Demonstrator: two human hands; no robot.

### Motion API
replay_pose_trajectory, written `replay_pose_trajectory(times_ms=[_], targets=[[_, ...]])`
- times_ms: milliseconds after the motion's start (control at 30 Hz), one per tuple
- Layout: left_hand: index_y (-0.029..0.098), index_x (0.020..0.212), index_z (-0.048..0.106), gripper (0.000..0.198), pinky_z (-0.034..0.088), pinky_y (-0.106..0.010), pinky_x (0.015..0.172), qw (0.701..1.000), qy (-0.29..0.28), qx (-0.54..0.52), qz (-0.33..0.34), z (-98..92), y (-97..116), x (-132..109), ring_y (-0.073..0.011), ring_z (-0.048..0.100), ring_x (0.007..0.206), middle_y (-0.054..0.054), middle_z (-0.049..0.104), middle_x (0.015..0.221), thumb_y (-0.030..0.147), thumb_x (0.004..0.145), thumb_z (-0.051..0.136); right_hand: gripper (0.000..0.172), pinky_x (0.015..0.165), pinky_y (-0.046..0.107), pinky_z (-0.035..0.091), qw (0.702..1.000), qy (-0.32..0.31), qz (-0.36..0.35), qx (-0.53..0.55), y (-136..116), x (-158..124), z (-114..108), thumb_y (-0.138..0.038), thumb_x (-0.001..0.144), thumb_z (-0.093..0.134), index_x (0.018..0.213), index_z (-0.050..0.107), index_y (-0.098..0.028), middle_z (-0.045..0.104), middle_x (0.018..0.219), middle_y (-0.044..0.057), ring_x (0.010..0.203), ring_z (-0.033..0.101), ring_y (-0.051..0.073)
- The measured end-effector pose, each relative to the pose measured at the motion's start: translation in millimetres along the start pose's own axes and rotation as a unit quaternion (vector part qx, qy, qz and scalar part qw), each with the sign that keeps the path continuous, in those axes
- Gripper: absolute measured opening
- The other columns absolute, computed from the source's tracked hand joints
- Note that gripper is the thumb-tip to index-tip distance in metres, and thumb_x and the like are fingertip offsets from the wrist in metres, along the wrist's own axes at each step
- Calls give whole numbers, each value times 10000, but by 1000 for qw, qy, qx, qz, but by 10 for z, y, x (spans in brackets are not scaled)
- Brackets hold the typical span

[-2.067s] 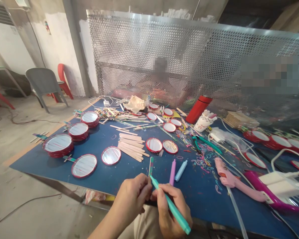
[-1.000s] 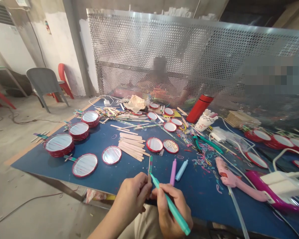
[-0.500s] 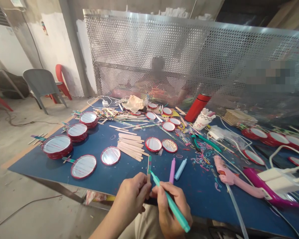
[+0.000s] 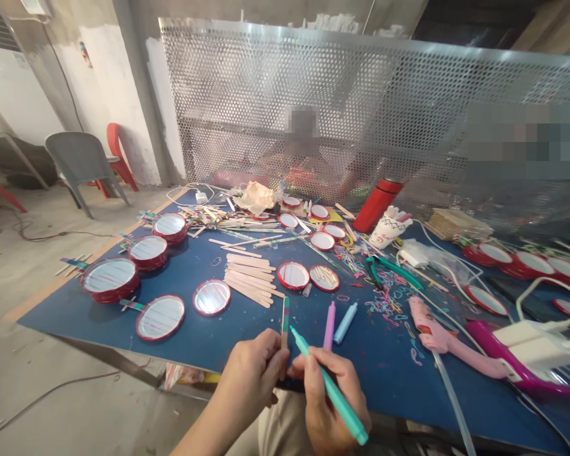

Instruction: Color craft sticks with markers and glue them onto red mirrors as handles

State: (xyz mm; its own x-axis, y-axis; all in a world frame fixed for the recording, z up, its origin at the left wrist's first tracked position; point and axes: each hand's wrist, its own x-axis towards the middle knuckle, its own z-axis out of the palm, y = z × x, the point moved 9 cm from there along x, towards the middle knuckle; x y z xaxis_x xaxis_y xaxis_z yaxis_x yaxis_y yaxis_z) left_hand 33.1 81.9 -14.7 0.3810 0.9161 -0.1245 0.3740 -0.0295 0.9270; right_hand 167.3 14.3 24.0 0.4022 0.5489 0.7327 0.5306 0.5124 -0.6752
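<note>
My left hand [image 4: 254,377] pinches the lower end of a wooden craft stick [image 4: 285,315] with coloured bands, which lies on the near edge of the blue table [image 4: 194,329]. My right hand [image 4: 330,396] grips a teal marker [image 4: 330,389] like a pen; its tip sits just right of the stick. A purple marker [image 4: 329,325] and a light blue marker [image 4: 345,322] lie just beyond my hands. A pile of plain craft sticks [image 4: 249,277] lies further out, beside round red-rimmed lids [image 4: 211,297].
Stacks of red-rimmed lids [image 4: 110,278] line the left edge. Pink glue guns [image 4: 437,339] with cables, a white power adapter [image 4: 536,345], green pliers [image 4: 392,269], loose rubber bands, a paper cup [image 4: 388,231] and a red flask [image 4: 376,206] fill the right. A perforated metal screen [image 4: 361,114] stands behind, with a person beyond it.
The marker tip has shifted slightly to the right of the stick; otherwise the hands keep their grips and only the camera has moved a little.
</note>
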Motion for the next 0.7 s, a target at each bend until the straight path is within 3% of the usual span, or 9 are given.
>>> replay_pose_trajectory(times_ms=[100,233,700], targets=[[231,740,451,232,354,-177,417,1000,0,0,1,-1,7,6,-92,567,410,57,594,637,347,941,458,60,560,200,600,1000,-19,-15,-11,-21,3,34,-197,966,646,1001,693,-187,726,750,3,584,714,126],[235,724,427,244,347,-174,404,1000,-5,-2,-4,-2,4,6,-93,569,397,61,591,618,347,939,453,76,546,192,579,1000,11,7,5,-11,21,-19,-159,978,613,982,682,-191,689,702,-20,546,687,108],[230,769,492,212,345,-178,386,1000,2,-15,0,-11,9,-5,-102,579,401,47,626,656,351,942,473,67,627,201,605,998,-55,-42,-15,-67,27,39,-213,989,615,1001,679,-197,715,754,5,629,703,120]])
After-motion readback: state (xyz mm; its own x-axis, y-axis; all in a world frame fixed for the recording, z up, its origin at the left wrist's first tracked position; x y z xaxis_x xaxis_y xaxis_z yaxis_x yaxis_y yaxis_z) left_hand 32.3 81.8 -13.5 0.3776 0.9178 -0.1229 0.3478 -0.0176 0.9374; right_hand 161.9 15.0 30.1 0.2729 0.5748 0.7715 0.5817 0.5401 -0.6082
